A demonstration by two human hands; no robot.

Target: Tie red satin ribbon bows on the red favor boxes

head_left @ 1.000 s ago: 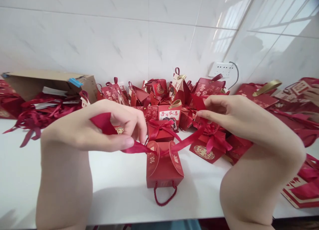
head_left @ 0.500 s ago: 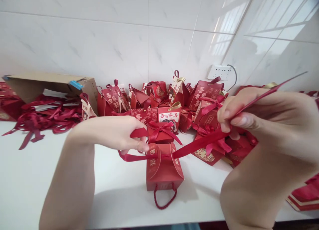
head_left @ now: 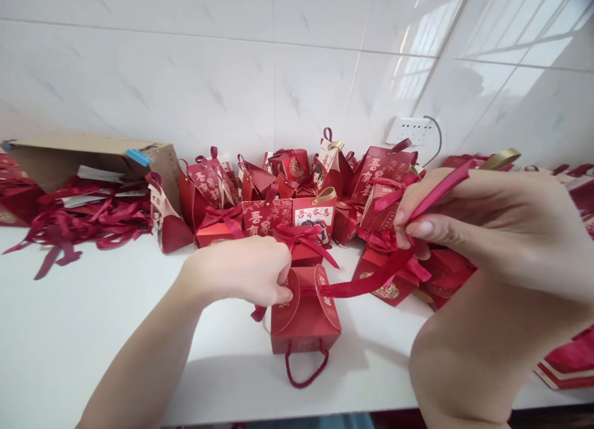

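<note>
A small red gift box (head_left: 304, 330) stands on the white table in front of me, its curved top flaps folded together and a twisted cord handle (head_left: 306, 382) lying at its near side. Red ribbon (head_left: 357, 286) runs across its top. My right hand (head_left: 468, 218), raised at the right, pinches one length of this ribbon, whose tip points up past the fingers. Closed at the box's left flap is my left hand (head_left: 250, 271), the ribbon's other end showing below it. Its fingertips are partly hidden, but they touch the box where the ribbon comes out.
Many red gift boxes (head_left: 269, 218) crowd along the tiled wall, some with bows. At the left a cardboard box (head_left: 93, 145) lies on its side, loose red ribbons (head_left: 93, 221) spilling from it. A white power socket (head_left: 411, 130) is on the wall. More red packaging (head_left: 568, 361) sits at the right edge.
My left hand has moved right, from holding the ribbon out at the left to the box's left flap. The ribbon in my right hand hangs slacker, and its tip has swung left.
</note>
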